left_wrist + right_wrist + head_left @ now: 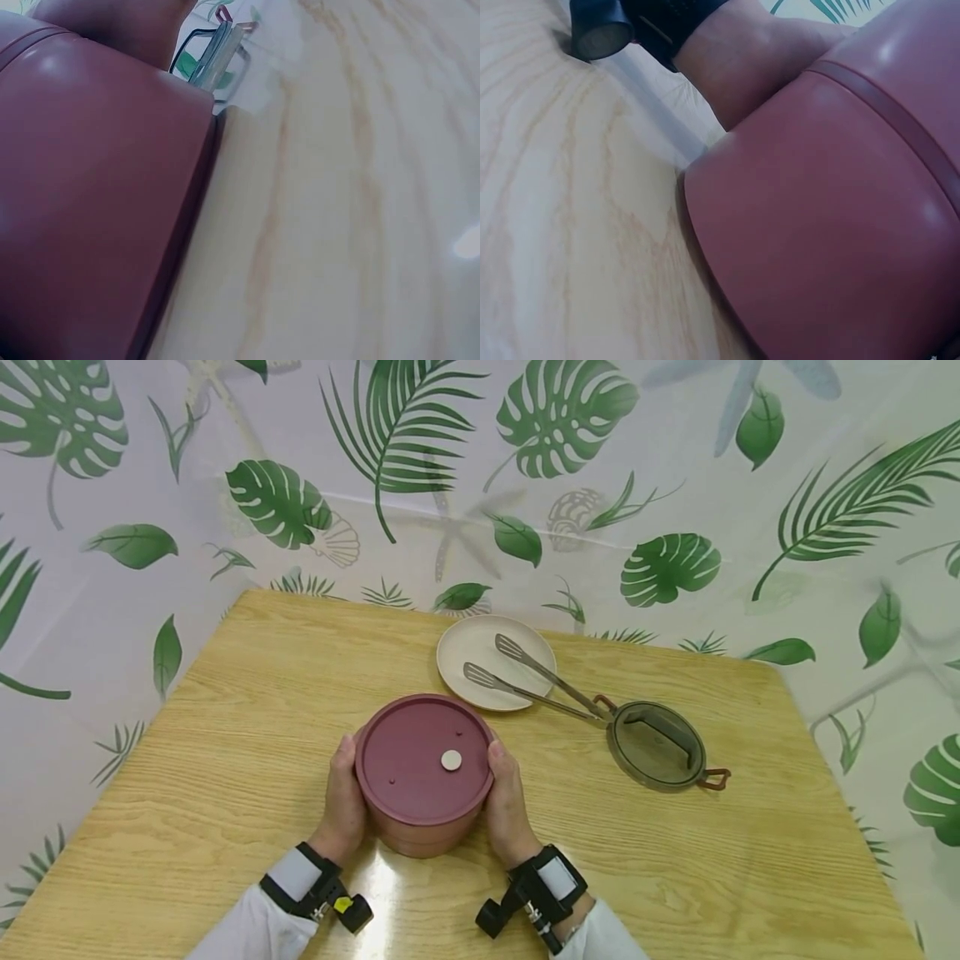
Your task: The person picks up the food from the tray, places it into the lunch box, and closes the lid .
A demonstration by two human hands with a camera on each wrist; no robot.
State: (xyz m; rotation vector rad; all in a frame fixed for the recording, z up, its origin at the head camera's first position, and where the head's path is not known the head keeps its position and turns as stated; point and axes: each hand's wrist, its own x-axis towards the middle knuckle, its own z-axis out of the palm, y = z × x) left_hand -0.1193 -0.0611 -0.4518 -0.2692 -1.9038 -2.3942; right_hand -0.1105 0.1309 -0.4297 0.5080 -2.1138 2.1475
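A round maroon lidded pot [423, 760] stands on the wooden table in front of me, its flat lid bearing a small white knob [451, 761]. My left hand [345, 806] grips its left side, thumb up at the lid's rim. On the opposite side my right hand [512, 810] holds it the same way; the fingers of both hands are largely hidden by the pot. Its smooth side wall fills much of the left wrist view, where the pot [97, 187] sits close to the tabletop. The right wrist view shows the pot [825, 217] with a seam round its wall.
Behind the pot lies a cream plate [468, 647]. Long-handled tongs [551, 681] with two slotted heads rest across it. Their far end meets a shallow pan [656, 747] with a glass lid and red side handles. A leaf-patterned cloth [450, 510] hangs behind the table [300, 668].
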